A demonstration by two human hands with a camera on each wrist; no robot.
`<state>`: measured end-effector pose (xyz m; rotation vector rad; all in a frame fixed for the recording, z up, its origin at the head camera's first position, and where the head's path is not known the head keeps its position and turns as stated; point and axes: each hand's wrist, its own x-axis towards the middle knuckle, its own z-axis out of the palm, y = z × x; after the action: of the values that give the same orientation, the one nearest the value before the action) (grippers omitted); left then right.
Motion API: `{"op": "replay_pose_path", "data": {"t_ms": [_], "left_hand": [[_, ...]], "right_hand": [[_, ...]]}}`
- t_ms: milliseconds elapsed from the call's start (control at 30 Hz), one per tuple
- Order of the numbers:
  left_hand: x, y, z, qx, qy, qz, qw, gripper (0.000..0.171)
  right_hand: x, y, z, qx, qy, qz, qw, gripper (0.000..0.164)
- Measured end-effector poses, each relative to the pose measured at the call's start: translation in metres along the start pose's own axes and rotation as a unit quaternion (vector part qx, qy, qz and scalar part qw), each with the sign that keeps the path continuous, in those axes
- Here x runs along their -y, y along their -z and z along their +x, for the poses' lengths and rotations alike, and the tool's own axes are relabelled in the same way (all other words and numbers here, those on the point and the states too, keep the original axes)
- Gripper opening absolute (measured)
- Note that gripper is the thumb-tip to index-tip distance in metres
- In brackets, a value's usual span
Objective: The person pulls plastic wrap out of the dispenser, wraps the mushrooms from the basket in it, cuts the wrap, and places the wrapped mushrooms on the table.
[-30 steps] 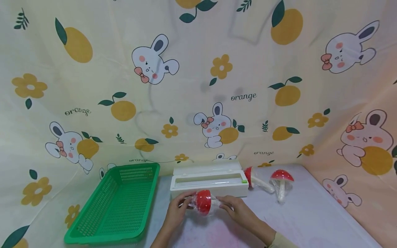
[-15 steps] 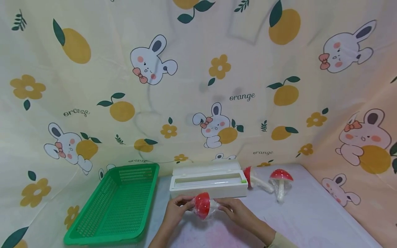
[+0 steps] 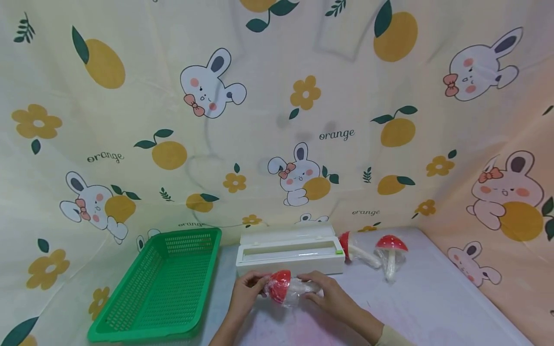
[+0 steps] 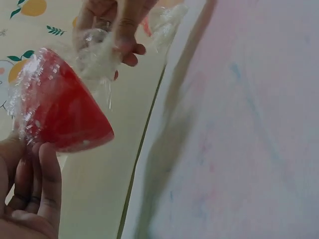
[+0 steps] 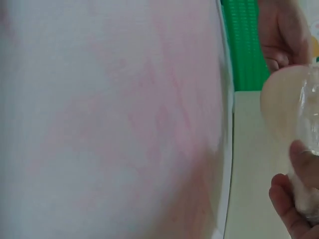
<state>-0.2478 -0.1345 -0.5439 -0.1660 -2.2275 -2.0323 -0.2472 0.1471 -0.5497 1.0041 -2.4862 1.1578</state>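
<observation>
A red-capped toy mushroom [image 3: 278, 287] is held up in front of the white box, clear cling film wrapped over its cap and stem. My left hand [image 3: 245, 294] pinches the filmed cap side between thumb and fingertips; the left wrist view shows the wrinkled film [image 4: 30, 99] bunched there. On the other side, my right hand [image 3: 333, 297] grips the film-covered stem with thumb and fingers. In the right wrist view the pale underside of the cap [image 5: 284, 97] faces the camera above the right thumb.
Just behind the hands stands a white cling film dispenser [image 3: 290, 267], lid raised. To its right lie two more red toy mushrooms, one leaning by the box [image 3: 364, 256], one wrapped in film [image 3: 391, 243]. A green plastic basket [image 3: 169, 278] is at left; a printed curtain [image 3: 259, 120] hangs behind.
The mushroom has turned slightly, its cap tilting and more film showing around the stem. The right fingers have shifted along the stem; the left hand stays at the cap.
</observation>
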Motion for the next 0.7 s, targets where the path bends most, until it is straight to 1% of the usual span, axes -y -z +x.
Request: {"op": "replay_pose_path", "data": {"t_ms": [67,167,233,333,400,567,700], "left_hand": [[-0.0004,-0.0001,-0.0010,0.005,-0.018,0.023,0.9996,0.023],[-0.0015,0.0003,-0.0031,0.022,-0.037,0.048,0.9979,0.030],[-0.0024,0.0003,-0.0044,0.034,-0.037,0.055,0.9972,0.034],[-0.0022,-0.0003,-0.0056,0.039,-0.024,0.052,0.9976,0.035],[-0.0013,-0.0009,-0.0055,0.032,-0.017,0.052,0.9980,0.034],[0.0012,-0.0017,-0.0034,0.008,-0.003,0.029,0.9995,0.029],[0.0012,-0.0011,-0.0028,-0.009,0.013,0.029,0.9994,0.024]], "right_hand": [[0.0001,0.0009,0.0003,0.000,-0.007,0.002,1.000,0.041],[-0.0007,0.0018,0.0004,0.002,-0.004,0.002,1.000,0.033],[-0.0010,0.0021,0.0004,0.005,-0.002,-0.001,1.000,0.031],[-0.0014,0.0020,0.0005,0.010,0.002,-0.002,1.000,0.029],[-0.0014,0.0016,0.0006,0.015,0.003,-0.002,1.000,0.028],[0.0001,0.0013,0.0011,0.028,-0.006,0.003,1.000,0.029],[-0.0001,0.0020,0.0019,0.049,-0.036,0.017,0.998,0.030]]}}
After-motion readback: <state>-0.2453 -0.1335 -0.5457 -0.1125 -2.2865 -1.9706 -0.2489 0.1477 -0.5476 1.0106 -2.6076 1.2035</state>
